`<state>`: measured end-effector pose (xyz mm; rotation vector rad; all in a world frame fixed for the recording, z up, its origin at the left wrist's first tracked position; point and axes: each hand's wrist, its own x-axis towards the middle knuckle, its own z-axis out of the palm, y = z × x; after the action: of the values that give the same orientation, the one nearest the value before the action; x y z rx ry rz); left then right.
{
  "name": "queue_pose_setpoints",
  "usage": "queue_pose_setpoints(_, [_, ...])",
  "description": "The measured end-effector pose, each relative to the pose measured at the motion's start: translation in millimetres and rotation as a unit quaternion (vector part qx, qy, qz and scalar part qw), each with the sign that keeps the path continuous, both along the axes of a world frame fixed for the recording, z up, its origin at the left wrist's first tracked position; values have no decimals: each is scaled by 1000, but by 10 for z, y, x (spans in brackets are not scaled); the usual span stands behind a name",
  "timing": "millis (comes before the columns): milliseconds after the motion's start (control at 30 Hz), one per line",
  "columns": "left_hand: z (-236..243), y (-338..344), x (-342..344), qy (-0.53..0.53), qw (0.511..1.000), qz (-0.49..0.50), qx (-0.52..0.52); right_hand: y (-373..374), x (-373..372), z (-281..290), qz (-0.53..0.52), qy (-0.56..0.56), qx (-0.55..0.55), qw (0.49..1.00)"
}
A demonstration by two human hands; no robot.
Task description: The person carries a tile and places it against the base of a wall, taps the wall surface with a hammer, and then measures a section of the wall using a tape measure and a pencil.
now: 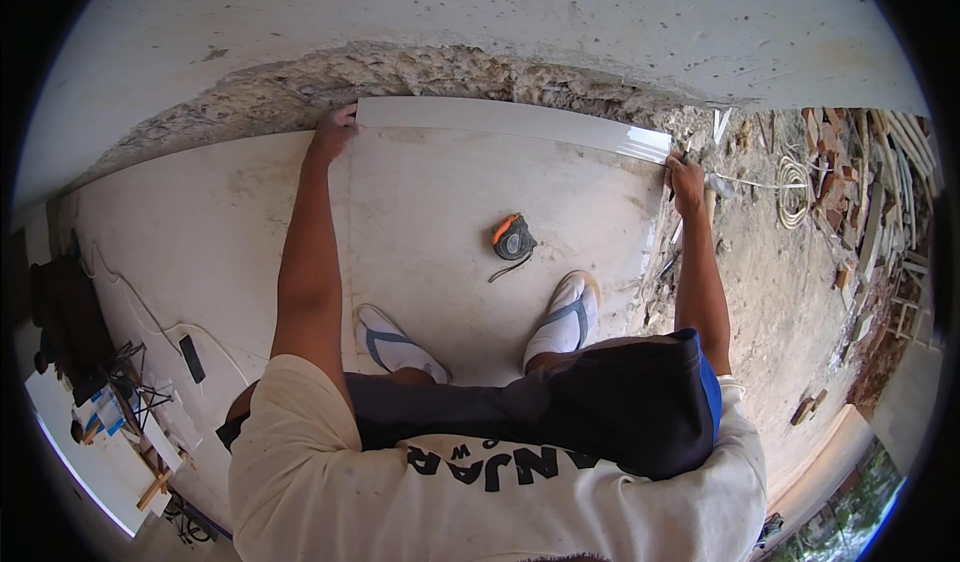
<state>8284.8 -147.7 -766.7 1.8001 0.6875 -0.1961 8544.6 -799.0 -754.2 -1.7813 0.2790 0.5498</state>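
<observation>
A long white strip (500,119) lies across the far edge of the pale floor slab (420,202), along the foot of the grey wall. My left hand (333,134) grips its left end, fingers bent over the edge. At the other end, my right hand (685,180) has its fingers closed on the strip, beside a shiny patch on its surface. A black and orange tape measure (513,241) rests on the slab between my hands and my sandalled feet (568,317).
The wall (500,17) has a rough broken base. To the right lie rubble, a coiled cable (793,192) and piled offcuts (880,202). On the left are white cords, a black phone-like object (192,359) and a dark heap (65,322) with tools.
</observation>
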Motion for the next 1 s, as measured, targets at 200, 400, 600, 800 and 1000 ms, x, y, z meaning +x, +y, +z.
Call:
queue_pose_setpoints(200, [-42, -57, 84, -18, 999, -2, -34, -126, 60, -93, 6, -21, -79, 997])
queue_pose_setpoints(400, [-75, 67, -10, -29, 998, 4, -51, 56, -36, 78, 37, -15, -141, 989])
queue_pose_setpoints(600, [-30, -56, 15, -33, 999, 23, -5, 31, -80, 134, -1, 4, -77, 997])
queue_pose_setpoints(800, [7, -104, 63, 16, 1000, 18, -1, 53, -108, 205, 9, 8, -107, 994])
queue_pose_setpoints(1000, [-224, 139, 18, -2, 999, 36, 21, 62, -35, 177, 18, 10, -97, 995])
